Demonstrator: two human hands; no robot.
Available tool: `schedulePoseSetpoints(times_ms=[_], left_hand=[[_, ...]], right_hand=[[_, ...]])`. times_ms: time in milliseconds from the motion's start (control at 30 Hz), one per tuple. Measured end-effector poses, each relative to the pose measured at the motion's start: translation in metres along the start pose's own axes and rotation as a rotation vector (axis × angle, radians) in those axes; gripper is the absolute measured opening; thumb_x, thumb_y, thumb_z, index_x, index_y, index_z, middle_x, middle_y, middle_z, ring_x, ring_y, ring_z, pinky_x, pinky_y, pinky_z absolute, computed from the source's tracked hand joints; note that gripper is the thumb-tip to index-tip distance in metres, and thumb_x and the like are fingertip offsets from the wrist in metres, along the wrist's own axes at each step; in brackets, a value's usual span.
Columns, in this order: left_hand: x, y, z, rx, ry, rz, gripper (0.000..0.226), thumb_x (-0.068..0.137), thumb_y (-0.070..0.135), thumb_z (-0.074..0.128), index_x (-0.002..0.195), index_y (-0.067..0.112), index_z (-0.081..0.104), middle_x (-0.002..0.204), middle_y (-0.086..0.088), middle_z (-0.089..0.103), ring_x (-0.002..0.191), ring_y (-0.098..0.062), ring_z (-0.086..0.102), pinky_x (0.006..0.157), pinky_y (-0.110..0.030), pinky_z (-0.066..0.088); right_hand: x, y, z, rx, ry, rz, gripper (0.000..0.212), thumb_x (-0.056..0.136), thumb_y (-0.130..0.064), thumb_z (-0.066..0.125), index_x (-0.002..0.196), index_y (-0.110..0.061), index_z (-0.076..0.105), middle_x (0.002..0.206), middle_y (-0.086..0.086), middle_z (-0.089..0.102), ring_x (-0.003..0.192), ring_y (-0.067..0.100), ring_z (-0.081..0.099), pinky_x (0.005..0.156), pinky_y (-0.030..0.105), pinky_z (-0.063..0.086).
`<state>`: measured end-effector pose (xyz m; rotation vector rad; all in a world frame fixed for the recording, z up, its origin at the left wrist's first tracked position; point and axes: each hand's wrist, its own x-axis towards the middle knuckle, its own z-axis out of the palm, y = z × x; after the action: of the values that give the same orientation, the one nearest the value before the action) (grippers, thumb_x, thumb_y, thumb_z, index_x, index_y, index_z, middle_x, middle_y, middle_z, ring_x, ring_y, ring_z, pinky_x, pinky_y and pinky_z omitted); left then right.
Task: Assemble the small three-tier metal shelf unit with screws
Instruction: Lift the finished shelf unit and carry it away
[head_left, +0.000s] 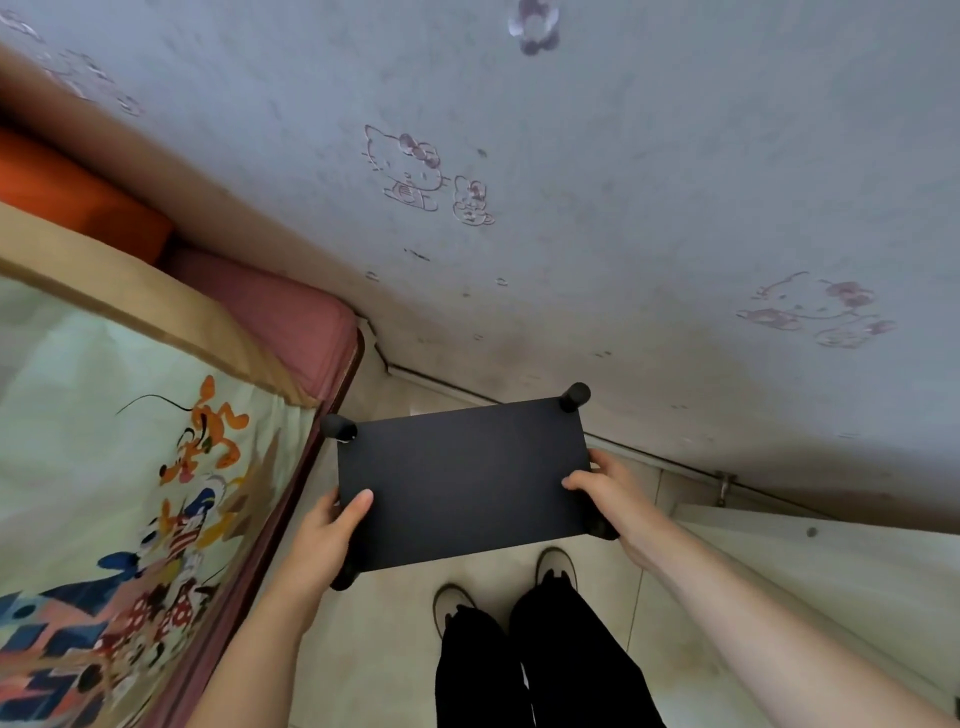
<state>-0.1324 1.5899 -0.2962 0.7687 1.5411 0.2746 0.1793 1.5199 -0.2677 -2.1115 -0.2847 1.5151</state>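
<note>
Standing, the person holds the black shelf (462, 480) above the floor (395, 644), left hand (332, 535) and right hand (602, 488) each gripping a short edge, seemingly carrying it; next likely needs setting it down level.

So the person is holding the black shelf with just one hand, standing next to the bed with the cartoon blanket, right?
Not quite. The head view shows both hands on the black shelf: the left hand grips its left edge and the right hand grips its right edge. The rest is right: the person stands beside the bed with the cartoon blanket.
</note>
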Motion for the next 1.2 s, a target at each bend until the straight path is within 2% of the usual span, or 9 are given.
schedulePoseSetpoints(times_ms=[67, 133, 233, 433, 533, 667, 767, 1033, 1200], left_hand=[[0.013, 0.005, 0.006, 0.005, 0.088, -0.009, 0.054, 0.098, 0.043, 0.06, 0.148, 0.027, 0.045, 0.105, 0.023, 0.058, 0.086, 0.003, 0.056, 0.065, -0.019, 0.044], [0.023, 0.007, 0.008, 0.016, 0.12, -0.044, 0.057, 0.099, 0.044, 0.059, 0.15, 0.025, 0.043, 0.119, 0.01, 0.06, 0.089, -0.006, 0.055, 0.074, -0.027, 0.045], [0.026, 0.014, 0.012, 0.025, 0.115, -0.081, 0.051, 0.099, 0.042, 0.059, 0.146, 0.026, 0.046, 0.137, -0.001, 0.057, 0.104, -0.018, 0.053, 0.09, -0.042, 0.043], [0.024, 0.034, 0.023, -0.071, 0.205, -0.078, 0.053, 0.099, 0.036, 0.061, 0.147, 0.018, 0.047, 0.14, -0.008, 0.056, 0.124, -0.033, 0.054, 0.089, -0.043, 0.041], [0.028, 0.037, 0.023, -0.119, 0.208, -0.083, 0.053, 0.098, 0.029, 0.064, 0.147, 0.02, 0.047, 0.141, -0.009, 0.057, 0.126, -0.035, 0.054, 0.093, -0.044, 0.043], [0.036, 0.045, 0.021, -0.153, 0.17, -0.043, 0.053, 0.097, 0.021, 0.067, 0.146, 0.021, 0.047, 0.137, -0.009, 0.059, 0.115, -0.031, 0.057, 0.091, -0.041, 0.045], [0.041, 0.057, 0.019, -0.116, 0.105, -0.008, 0.053, 0.096, 0.02, 0.068, 0.145, 0.02, 0.047, 0.129, -0.007, 0.06, 0.107, -0.027, 0.058, 0.088, -0.042, 0.048], [0.085, 0.113, 0.018, 0.107, 0.045, 0.067, 0.056, 0.097, 0.02, 0.066, 0.148, 0.013, 0.044, 0.142, -0.012, 0.054, 0.127, -0.035, 0.053, 0.108, -0.05, 0.044], [0.112, 0.143, 0.025, 0.15, 0.061, 0.066, 0.058, 0.096, 0.017, 0.067, 0.149, 0.009, 0.044, 0.141, -0.015, 0.055, 0.125, -0.038, 0.054, 0.104, -0.047, 0.045]], right_hand=[[0.002, -0.002, -0.001, -0.024, -0.006, 0.006, 0.043, 0.087, -0.009, 0.061, 0.129, -0.017, 0.053, 0.117, 0.006, 0.065, 0.102, 0.024, 0.064, 0.08, 0.038, 0.055], [0.003, -0.004, -0.003, -0.052, -0.025, 0.019, 0.044, 0.089, -0.011, 0.06, 0.131, -0.018, 0.05, 0.119, 0.006, 0.063, 0.102, 0.021, 0.062, 0.077, 0.034, 0.052], [0.003, -0.012, -0.009, 0.002, -0.033, 0.062, 0.035, 0.091, -0.012, 0.057, 0.126, -0.013, 0.054, 0.116, 0.006, 0.062, 0.102, 0.02, 0.06, 0.082, 0.037, 0.05], [-0.003, -0.034, -0.01, 0.055, -0.071, 0.098, 0.022, 0.091, -0.01, 0.053, 0.11, -0.02, 0.057, 0.108, 0.003, 0.062, 0.101, 0.021, 0.058, 0.093, 0.045, 0.048], [-0.002, -0.04, -0.008, 0.06, -0.05, 0.115, 0.019, 0.091, -0.01, 0.054, 0.102, -0.024, 0.058, 0.103, 0.0, 0.063, 0.094, 0.016, 0.057, 0.095, 0.046, 0.048], [-0.005, -0.045, 0.001, 0.115, 0.02, 0.114, 0.031, 0.089, -0.013, 0.058, 0.119, -0.018, 0.059, 0.11, 0.003, 0.065, 0.097, 0.016, 0.059, 0.073, 0.033, 0.046], [-0.01, -0.045, 0.008, 0.186, 0.104, 0.136, 0.031, 0.088, -0.013, 0.058, 0.118, -0.018, 0.06, 0.108, 0.003, 0.065, 0.094, 0.016, 0.058, 0.065, 0.031, 0.041], [-0.012, -0.05, 0.017, 0.294, 0.148, 0.146, 0.027, 0.089, -0.013, 0.056, 0.114, -0.023, 0.061, 0.105, 0.0, 0.065, 0.094, 0.015, 0.059, 0.069, 0.032, 0.044], [-0.002, -0.057, 0.021, 0.35, 0.15, 0.15, 0.017, 0.092, -0.013, 0.053, 0.098, -0.028, 0.059, 0.101, 0.001, 0.065, 0.091, 0.017, 0.059, 0.068, 0.035, 0.047]])
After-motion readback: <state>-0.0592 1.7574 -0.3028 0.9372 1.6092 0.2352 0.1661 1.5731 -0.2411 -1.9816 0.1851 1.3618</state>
